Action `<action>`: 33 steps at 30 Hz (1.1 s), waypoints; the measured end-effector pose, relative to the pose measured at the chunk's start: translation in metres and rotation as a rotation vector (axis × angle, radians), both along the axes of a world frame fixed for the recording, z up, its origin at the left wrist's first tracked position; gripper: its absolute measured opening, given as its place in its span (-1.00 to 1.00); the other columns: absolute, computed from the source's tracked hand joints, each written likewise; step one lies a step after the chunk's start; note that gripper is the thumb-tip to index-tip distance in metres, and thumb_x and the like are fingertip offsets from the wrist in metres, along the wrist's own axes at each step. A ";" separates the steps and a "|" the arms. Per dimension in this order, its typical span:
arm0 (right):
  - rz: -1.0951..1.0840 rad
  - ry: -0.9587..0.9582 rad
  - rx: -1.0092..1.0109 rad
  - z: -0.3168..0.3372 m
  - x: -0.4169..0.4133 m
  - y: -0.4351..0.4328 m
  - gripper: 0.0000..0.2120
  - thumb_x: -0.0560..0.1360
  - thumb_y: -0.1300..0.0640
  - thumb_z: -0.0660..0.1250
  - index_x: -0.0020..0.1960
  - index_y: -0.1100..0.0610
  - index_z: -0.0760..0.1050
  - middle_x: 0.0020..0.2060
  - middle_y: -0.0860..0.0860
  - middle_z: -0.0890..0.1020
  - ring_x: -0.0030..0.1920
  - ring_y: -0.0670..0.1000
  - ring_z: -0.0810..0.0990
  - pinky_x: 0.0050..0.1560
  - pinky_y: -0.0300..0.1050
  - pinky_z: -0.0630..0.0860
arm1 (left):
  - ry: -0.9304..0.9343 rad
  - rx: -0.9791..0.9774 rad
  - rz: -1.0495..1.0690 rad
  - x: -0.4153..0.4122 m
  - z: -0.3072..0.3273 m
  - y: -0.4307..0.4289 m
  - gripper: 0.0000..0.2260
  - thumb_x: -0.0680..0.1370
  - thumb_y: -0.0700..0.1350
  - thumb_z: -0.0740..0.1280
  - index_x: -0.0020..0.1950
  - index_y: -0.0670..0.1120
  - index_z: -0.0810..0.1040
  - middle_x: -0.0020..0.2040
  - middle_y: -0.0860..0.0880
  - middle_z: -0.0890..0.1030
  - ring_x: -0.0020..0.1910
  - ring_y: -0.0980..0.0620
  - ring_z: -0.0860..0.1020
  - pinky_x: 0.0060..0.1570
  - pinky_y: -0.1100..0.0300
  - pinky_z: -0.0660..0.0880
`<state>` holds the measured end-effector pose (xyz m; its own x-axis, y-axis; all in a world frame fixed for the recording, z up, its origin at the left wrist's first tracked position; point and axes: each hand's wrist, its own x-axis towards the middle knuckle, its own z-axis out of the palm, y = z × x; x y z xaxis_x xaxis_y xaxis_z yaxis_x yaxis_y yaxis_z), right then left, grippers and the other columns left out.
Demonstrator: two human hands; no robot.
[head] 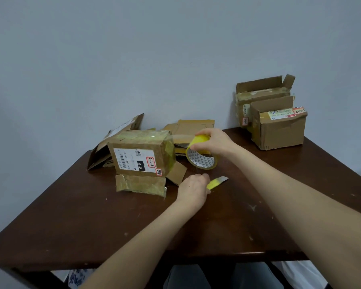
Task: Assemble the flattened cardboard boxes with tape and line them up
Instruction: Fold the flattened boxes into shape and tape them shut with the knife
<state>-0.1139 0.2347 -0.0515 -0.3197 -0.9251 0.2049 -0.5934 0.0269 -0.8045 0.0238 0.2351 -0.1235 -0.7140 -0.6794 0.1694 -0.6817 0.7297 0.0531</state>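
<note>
On the dark scuffed tabletop (133, 222), mid-frame: right hand (214, 142) grips the yellow tape roll (200, 157) from above, fingers curled over its rim, roll tilted and lifted. A clear strip (181, 137) runs taut from the roll to the top of the labelled box (142, 155). Left hand (193, 188) is clenched round a yellow utility knife (217, 182), grey blade out, pointing right, low over the wood. The box is worn brown corrugated, glossy with old tape, bottom flaps splayed. Flattened cardboard (192, 126) lies just behind it. Two assembled boxes (279, 126) sit touching at the far right corner, flaps up.
</note>
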 end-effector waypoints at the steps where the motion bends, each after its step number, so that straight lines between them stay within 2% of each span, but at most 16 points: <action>1: 0.011 -0.009 0.013 -0.001 0.000 0.000 -0.42 0.36 -0.08 0.52 0.31 0.06 0.48 0.13 0.00 0.49 0.07 0.00 0.49 -0.29 -0.24 0.48 | 0.011 0.040 0.006 0.007 0.001 0.000 -0.70 0.53 -0.08 0.36 0.24 -0.09 0.48 0.14 -0.09 0.53 0.14 -0.11 0.50 0.02 0.00 0.48; 4: 0.008 -0.069 0.006 -0.003 0.000 -0.002 -0.49 0.43 -0.18 0.42 0.28 0.06 0.52 0.18 0.01 0.55 0.11 0.00 0.52 -0.09 -0.18 0.46 | 0.030 0.103 0.010 0.039 0.004 -0.001 -0.68 0.55 -0.16 0.30 0.30 -0.07 0.48 0.18 -0.08 0.48 0.19 -0.09 0.48 0.18 0.01 0.44; 6: -0.016 -0.086 -0.006 -0.003 0.000 -0.003 -0.56 0.54 -0.16 0.28 0.28 0.10 0.53 0.26 0.03 0.55 0.21 0.01 0.50 0.11 -0.15 0.40 | 0.067 0.094 0.021 0.066 0.014 -0.002 -0.75 0.56 -0.19 0.23 0.22 -0.08 0.53 0.11 -0.07 0.48 0.15 -0.08 0.49 0.16 0.04 0.42; 7: -0.026 -0.082 -0.004 -0.003 0.000 -0.004 -0.59 0.57 -0.12 0.25 0.28 0.11 0.53 0.27 0.04 0.54 0.25 0.02 0.48 0.15 -0.15 0.38 | 0.091 0.079 0.041 0.080 0.020 -0.003 -0.78 0.56 -0.20 0.22 0.17 -0.08 0.54 0.09 -0.07 0.49 0.12 -0.08 0.50 0.14 0.06 0.42; 9: -0.036 -0.055 0.007 -0.003 0.001 -0.005 -0.66 0.56 -0.04 0.28 0.24 0.11 0.55 0.26 0.04 0.55 0.23 0.01 0.48 0.11 -0.16 0.37 | 0.177 0.055 0.105 0.102 0.039 -0.004 -0.82 0.54 -0.21 0.23 0.10 -0.09 0.53 0.03 -0.07 0.53 0.03 -0.05 0.52 0.05 0.09 0.45; 11: -0.033 -0.002 0.028 -0.004 0.002 -0.007 -0.70 0.53 -0.03 0.33 0.20 0.07 0.58 0.25 0.03 0.56 0.23 0.02 0.48 0.11 -0.16 0.39 | 0.272 0.019 0.164 0.115 0.061 -0.007 -0.88 0.55 -0.18 0.24 0.06 -0.09 0.50 -0.11 -0.04 0.58 -0.17 0.01 0.53 -0.20 0.15 0.45; 13: -0.031 0.059 0.060 -0.004 0.005 -0.010 -0.67 0.49 -0.06 0.36 0.19 0.06 0.59 0.24 0.01 0.56 0.25 0.03 0.49 0.18 -0.10 0.43 | 0.353 -0.081 0.204 0.116 0.081 -0.012 -0.92 0.59 -0.09 0.23 0.04 -0.07 0.46 -0.27 0.03 0.53 -0.35 0.07 0.46 -0.40 0.18 0.32; 15: -0.028 0.106 0.081 -0.005 0.011 -0.010 -0.58 0.45 -0.14 0.40 0.21 0.07 0.58 0.23 0.00 0.58 0.24 0.04 0.50 0.23 -0.04 0.45 | 0.427 -0.203 0.245 0.108 0.096 -0.022 -0.87 0.61 0.00 0.21 0.02 -0.05 0.42 -0.31 0.08 0.47 -0.35 0.06 0.44 -0.40 0.16 0.27; 18: -0.044 0.185 0.105 -0.005 0.021 -0.008 -0.53 0.42 -0.18 0.42 0.22 0.06 0.57 0.18 0.00 0.61 0.18 0.04 0.54 0.16 -0.03 0.50 | 0.520 -0.255 0.245 0.082 0.111 -0.037 -0.82 0.61 0.05 0.19 -0.03 -0.05 0.42 -0.26 0.05 0.49 -0.28 0.04 0.47 -0.39 0.19 0.29; 20: -0.072 0.236 0.119 -0.006 0.026 -0.008 -0.53 0.43 -0.17 0.41 0.26 0.03 0.54 0.19 0.00 0.60 0.18 0.06 0.54 0.10 -0.05 0.51 | 0.523 -0.212 0.197 0.062 0.112 -0.046 -0.82 0.62 0.03 0.19 -0.02 -0.07 0.41 -0.23 0.02 0.50 -0.27 0.05 0.47 -0.40 0.23 0.27; 22: -0.079 0.277 0.142 -0.009 0.029 -0.010 -0.50 0.44 -0.16 0.38 0.32 0.00 0.49 0.23 0.00 0.57 0.21 0.06 0.53 0.06 -0.08 0.49 | 0.512 -0.112 0.186 0.051 0.105 -0.054 -0.83 0.62 0.01 0.18 0.02 -0.08 0.39 -0.20 0.00 0.50 -0.24 0.02 0.49 -0.35 0.19 0.33; 24: -0.074 0.281 0.177 -0.013 0.029 -0.011 -0.50 0.46 -0.14 0.36 0.36 -0.02 0.45 0.26 0.00 0.55 0.22 0.07 0.52 0.07 -0.08 0.50 | 0.534 -0.037 0.200 0.052 0.092 -0.058 -0.84 0.62 0.01 0.19 0.00 -0.08 0.38 -0.18 0.01 0.51 -0.21 0.01 0.49 -0.30 0.15 0.37; 27: -0.064 0.223 0.211 -0.021 0.027 -0.011 -0.51 0.49 -0.09 0.31 0.40 -0.04 0.41 0.32 0.00 0.50 0.27 0.07 0.50 0.13 -0.06 0.48 | 0.605 0.001 0.198 0.061 0.072 -0.053 -0.86 0.62 -0.02 0.20 -0.03 -0.09 0.37 -0.24 0.04 0.47 -0.27 0.05 0.46 -0.38 0.22 0.27; 30: -0.087 0.175 0.176 -0.025 0.029 -0.009 -0.66 0.53 -0.08 0.28 0.29 -0.09 0.48 0.29 -0.01 0.53 0.25 0.06 0.50 0.12 -0.05 0.49 | 0.649 0.020 0.181 0.066 0.063 -0.045 -0.86 0.63 -0.03 0.20 -0.02 -0.10 0.37 -0.24 0.02 0.48 -0.30 0.10 0.44 -0.39 0.24 0.27; 33: -0.188 0.113 0.105 -0.030 0.034 -0.005 -0.81 0.55 -0.10 0.26 0.13 -0.14 0.55 0.19 -0.03 0.58 0.18 0.07 0.53 0.00 -0.08 0.46 | 0.692 0.009 0.162 0.068 0.054 -0.044 -0.86 0.61 -0.04 0.22 -0.02 -0.11 0.41 -0.16 -0.01 0.53 -0.21 0.05 0.49 -0.28 0.17 0.34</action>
